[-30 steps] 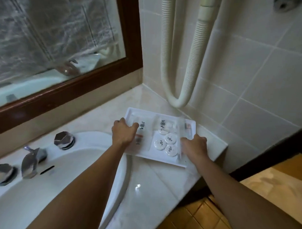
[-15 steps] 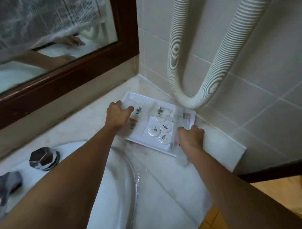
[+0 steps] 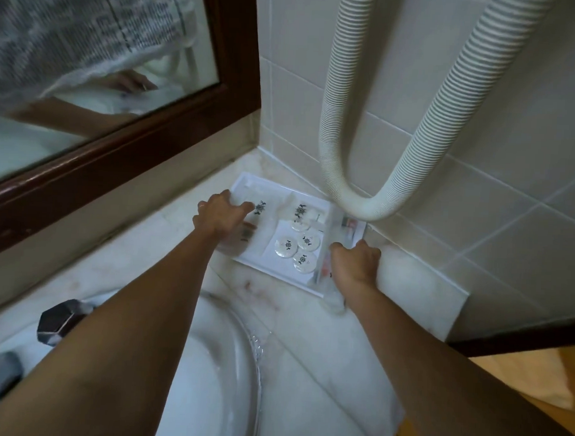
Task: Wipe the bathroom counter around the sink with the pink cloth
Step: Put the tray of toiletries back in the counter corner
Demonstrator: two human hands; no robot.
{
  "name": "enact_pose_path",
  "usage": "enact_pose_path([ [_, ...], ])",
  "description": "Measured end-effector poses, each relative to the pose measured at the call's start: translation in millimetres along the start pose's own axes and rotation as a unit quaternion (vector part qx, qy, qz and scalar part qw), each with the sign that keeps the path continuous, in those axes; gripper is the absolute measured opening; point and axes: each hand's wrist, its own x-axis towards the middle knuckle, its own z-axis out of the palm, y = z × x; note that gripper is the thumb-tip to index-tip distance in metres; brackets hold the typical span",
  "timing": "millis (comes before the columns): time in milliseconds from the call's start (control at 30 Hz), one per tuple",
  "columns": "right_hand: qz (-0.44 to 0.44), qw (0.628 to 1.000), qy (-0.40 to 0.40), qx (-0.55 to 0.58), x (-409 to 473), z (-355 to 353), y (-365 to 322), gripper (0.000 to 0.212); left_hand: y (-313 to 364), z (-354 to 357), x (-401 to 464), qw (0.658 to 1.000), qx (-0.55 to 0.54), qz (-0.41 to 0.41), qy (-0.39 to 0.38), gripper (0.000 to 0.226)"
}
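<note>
A white tray (image 3: 248, 184) of small round toiletry packs sits in the far right corner of the pale marble counter (image 3: 307, 349). My left hand (image 3: 219, 215) grips the tray's left edge. My right hand (image 3: 354, 262) grips its right front edge. The white sink (image 3: 209, 378) lies below my left forearm. No pink cloth is in view.
A ribbed white hose (image 3: 361, 207) loops down the tiled wall just above the tray's far right corner. A wood-framed mirror (image 3: 119, 153) runs along the back. A dark tap handle (image 3: 59, 320) stands left of the sink. The counter's right edge drops to an orange floor.
Both hands have pushed the tray away from the sink and deeper into the wall corner, under the hose loop. The view has tilted down and closer.
</note>
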Motion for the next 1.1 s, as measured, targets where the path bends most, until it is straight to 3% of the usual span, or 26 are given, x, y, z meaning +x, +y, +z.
enact_pose_path([
  [267, 0.019, 1.0, -0.023, 0.001, -20, -8, -6, 0.048, -20, 3, -62, 0.993, -0.036, -0.031, 0.11, 0.053],
  [433, 0.031, 0.998, -0.048, 0.011, -36, -11, -2, 0.046, -16, 19, -103, 0.965, -0.211, -0.077, 0.139, 0.051],
  [600, 0.045, 0.996, -0.059, 0.058, -43, -11, 2, 0.044, 2, 38, -112, 0.911, -0.365, -0.159, 0.108, 0.016],
  [1100, 0.055, 0.979, -0.098, 0.171, -18, 33, -35, 0.05, 3, 22, -39, 0.898, -0.398, -0.157, 0.101, 0.036],
])
